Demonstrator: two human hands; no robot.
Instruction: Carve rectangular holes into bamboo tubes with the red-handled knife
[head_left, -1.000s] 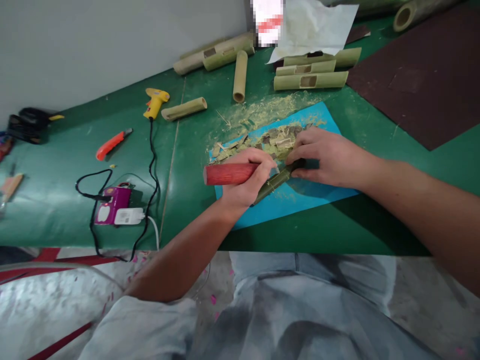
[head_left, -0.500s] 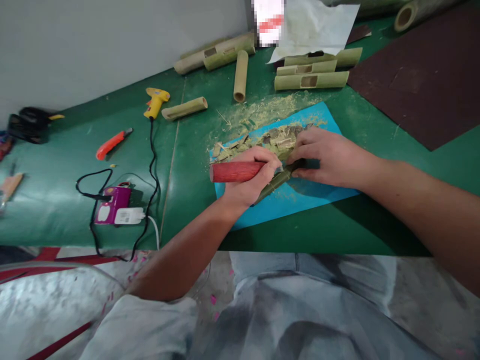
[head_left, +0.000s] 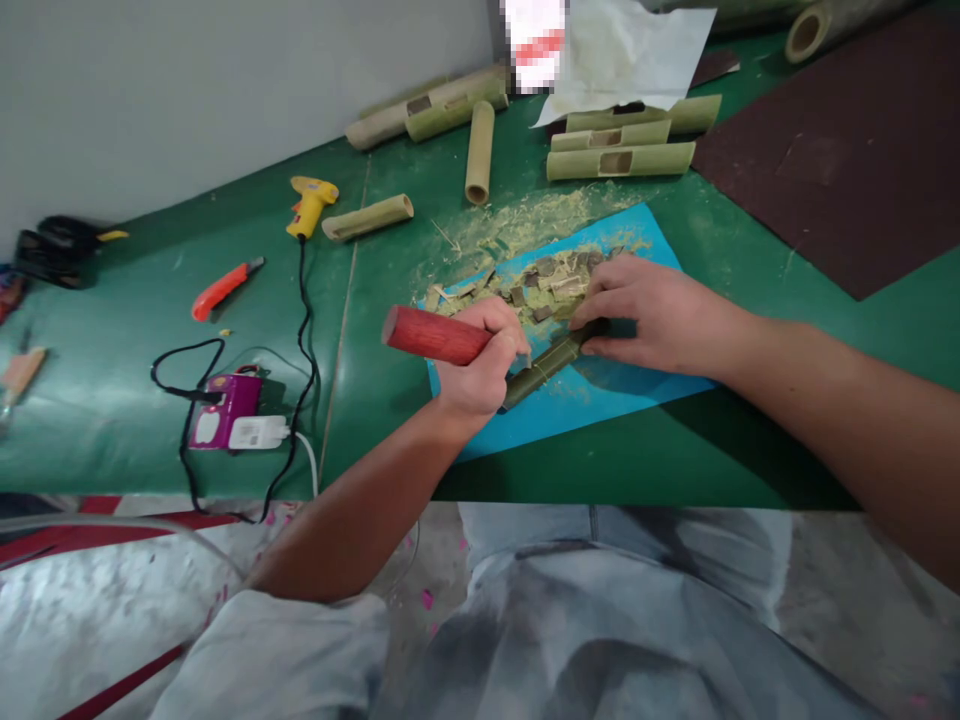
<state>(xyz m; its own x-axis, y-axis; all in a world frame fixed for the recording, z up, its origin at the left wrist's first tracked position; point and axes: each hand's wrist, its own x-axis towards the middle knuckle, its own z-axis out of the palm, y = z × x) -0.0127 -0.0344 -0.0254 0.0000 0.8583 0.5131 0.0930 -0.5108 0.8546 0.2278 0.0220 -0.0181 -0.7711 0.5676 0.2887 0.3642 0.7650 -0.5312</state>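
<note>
My left hand (head_left: 484,355) is closed round a tool with a thick red wooden handle (head_left: 435,335). The handle points to the left, and the working end is mostly hidden by my fingers. Just right of that hand lies a dark green bamboo piece (head_left: 545,370), slanting across a blue sheet (head_left: 622,385). A light line or cut edge runs along the bamboo. My right hand (head_left: 630,310) grips the upper right end of the bamboo, its fingers and thumb bent over it. Bamboo chips and shavings (head_left: 551,280) are heaped along the back of the sheet.
Notched bamboo tubes (head_left: 649,160) lie at the back, near a white cloth or paper (head_left: 637,55). On the left are a yellow glue gun (head_left: 311,207), an orange utility knife (head_left: 225,290) and a purple power box (head_left: 229,410) with trailing cords. A brown sheet (head_left: 840,160) covers the right.
My left hand and the red-handled tool have moved left, away from my right hand, and the handle has tilted, uncovering more of the bamboo. My right hand stays in place.
</note>
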